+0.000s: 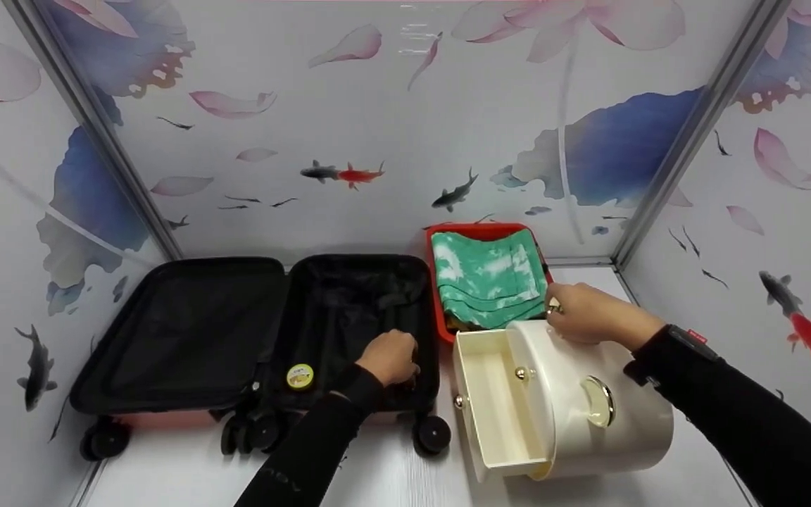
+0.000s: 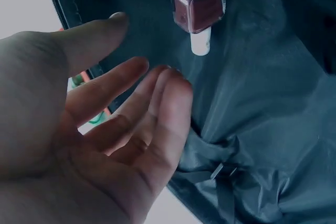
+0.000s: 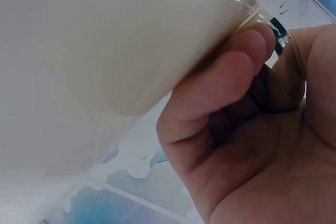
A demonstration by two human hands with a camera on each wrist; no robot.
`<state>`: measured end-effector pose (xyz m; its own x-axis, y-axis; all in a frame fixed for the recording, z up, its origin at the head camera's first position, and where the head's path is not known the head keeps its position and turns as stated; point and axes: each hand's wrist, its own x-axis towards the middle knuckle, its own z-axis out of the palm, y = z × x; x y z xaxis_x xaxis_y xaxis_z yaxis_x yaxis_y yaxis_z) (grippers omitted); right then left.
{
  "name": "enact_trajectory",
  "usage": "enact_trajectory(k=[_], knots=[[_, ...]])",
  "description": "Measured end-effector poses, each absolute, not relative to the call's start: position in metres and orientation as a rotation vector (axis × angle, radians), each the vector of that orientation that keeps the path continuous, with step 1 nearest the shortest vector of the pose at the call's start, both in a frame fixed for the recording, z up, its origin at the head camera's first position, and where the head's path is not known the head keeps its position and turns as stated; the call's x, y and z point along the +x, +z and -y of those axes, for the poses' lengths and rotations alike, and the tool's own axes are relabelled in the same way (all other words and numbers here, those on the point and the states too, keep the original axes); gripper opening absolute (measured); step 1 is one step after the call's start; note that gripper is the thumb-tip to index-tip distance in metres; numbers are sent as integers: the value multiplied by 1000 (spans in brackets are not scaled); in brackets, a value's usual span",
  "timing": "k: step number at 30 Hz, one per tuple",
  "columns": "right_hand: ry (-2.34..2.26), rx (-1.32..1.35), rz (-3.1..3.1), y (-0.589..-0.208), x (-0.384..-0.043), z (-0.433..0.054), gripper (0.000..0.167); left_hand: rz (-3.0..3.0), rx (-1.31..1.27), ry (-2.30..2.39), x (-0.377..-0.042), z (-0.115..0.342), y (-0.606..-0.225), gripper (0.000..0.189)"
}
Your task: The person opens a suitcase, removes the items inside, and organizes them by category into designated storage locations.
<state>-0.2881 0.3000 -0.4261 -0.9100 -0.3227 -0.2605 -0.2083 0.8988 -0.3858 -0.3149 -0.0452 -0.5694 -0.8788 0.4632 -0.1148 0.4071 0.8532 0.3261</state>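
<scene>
My left hand [image 1: 390, 357] hovers over the right half of an open black-lined suitcase [image 1: 356, 267]. Its fingers [image 2: 176, 103] are loosely bent and hold nothing. Just past the fingertips, in the left wrist view, a small dark-red bottle with a white cap [image 2: 198, 6], like nail polish, lies on the lining; the head view hides it. My right hand [image 1: 578, 312] grips a shiny metal handle [image 3: 278, 32] at the far side of a cream rounded drawer box [image 1: 631, 422]. The box's drawer [image 1: 500, 401] is pulled out to the left, and its visible inside is bare.
A round yellow-rimmed tin [image 1: 300, 377] sits in the suitcase's right half. The other suitcase half [image 1: 187, 338] lies flat at the left. Behind the box, a red basket [image 1: 441, 317] holds a folded green-and-white cloth [image 1: 490, 274]. Printed walls [image 1: 377, 127] enclose the table.
</scene>
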Motion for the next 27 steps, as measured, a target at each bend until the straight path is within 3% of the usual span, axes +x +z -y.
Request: enact_trajectory(k=[8,19,27], knots=[[-465,-417,-2773,-426,-288,-300,28,-2767,621,351,-333,38,-554,19],[-457,-408,-2774,-427,-289,-301,30,-2713,622,366,-336,43,-580,24],[-468,-413,-2780,-427,-289,-302,30,-2659,637,395,-335,41,-583,42]])
